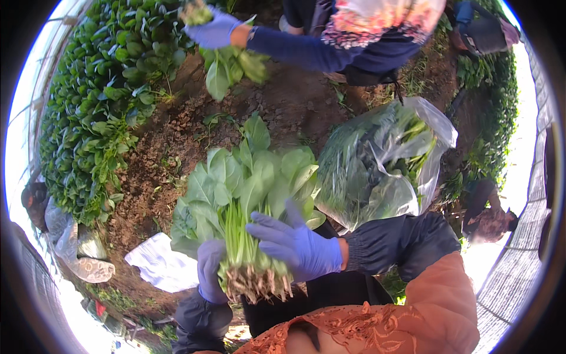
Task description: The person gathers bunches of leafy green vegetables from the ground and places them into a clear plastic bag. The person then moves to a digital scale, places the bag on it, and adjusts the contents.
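A big bunch of leafy greens (241, 221), likely spinach, is held up in front of me, its broad leaves pointing away and its cut root ends towards my body. My left hand (211, 270), in a purple-blue glove, grips the bunch at its left side near the roots. Spread over the right side of the stems is my gloved right hand (296, 245), fingers apart; its palm side is hidden, so whether it presses on the stems is unclear. Right of the bunch lies a clear plastic bag (380, 163) filled with greens.
Across from me a co-worker's gloved hand (212, 28) holds another bunch of greens (230, 71). A dense leafy bed (101, 97) grows at left. A white sheet (166, 262) lies on bare soil (146, 194). Other people crouch at right, one by the greenhouse edge (488, 217).
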Demonstrator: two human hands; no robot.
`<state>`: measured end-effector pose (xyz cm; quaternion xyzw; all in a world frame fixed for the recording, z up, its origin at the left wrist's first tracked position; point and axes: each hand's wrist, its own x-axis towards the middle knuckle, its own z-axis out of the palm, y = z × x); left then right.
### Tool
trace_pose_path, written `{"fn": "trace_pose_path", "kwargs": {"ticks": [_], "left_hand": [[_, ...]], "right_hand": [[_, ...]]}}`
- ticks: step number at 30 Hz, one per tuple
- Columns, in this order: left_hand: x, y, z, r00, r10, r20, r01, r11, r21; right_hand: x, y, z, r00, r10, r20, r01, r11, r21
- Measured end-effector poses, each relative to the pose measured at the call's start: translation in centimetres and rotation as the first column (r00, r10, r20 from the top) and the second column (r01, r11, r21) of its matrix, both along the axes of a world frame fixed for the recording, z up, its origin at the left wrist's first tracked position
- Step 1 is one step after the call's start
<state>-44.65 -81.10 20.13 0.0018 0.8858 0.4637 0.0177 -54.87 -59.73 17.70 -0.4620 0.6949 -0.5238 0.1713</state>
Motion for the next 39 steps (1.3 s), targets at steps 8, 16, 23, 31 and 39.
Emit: {"fn": "trace_pose_path", "kwargs": {"ticks": [8, 16, 23, 31, 39], "left_hand": [[12.4, 7.5, 3.7, 0.893, 0.367, 0.261, -0.425, 0.877, 0.224], [20.0, 14.5, 10.8, 0.939, 0.321, 0.122, -0.327, 0.945, 0.032], [17.8, 18.7, 15.1, 0.958, 0.24, 0.155, -0.245, 0.969, 0.017], [9.4, 31.7, 16.9, 0.998, 0.058, -0.035, -0.046, 0.959, 0.279], [-3.7, 54.0, 14.8, 0.91, 0.383, -0.16, 0.059, 0.262, 0.963]], "right_hand": [[13.5, 2.6, 3.3, 0.881, -0.098, 0.463, 0.174, 0.977, -0.124], [22.3, 8.4, 7.1, 0.85, -0.006, 0.527, 0.154, 0.959, -0.237], [20.4, 12.8, 11.7, 0.94, 0.047, 0.339, 0.104, 0.904, -0.415], [9.7, 26.7, 18.2, 0.99, -0.038, -0.133, 0.01, 0.978, -0.208], [-6.8, 44.1, 22.0, 0.946, 0.221, 0.236, -0.271, 0.94, 0.208]]}}
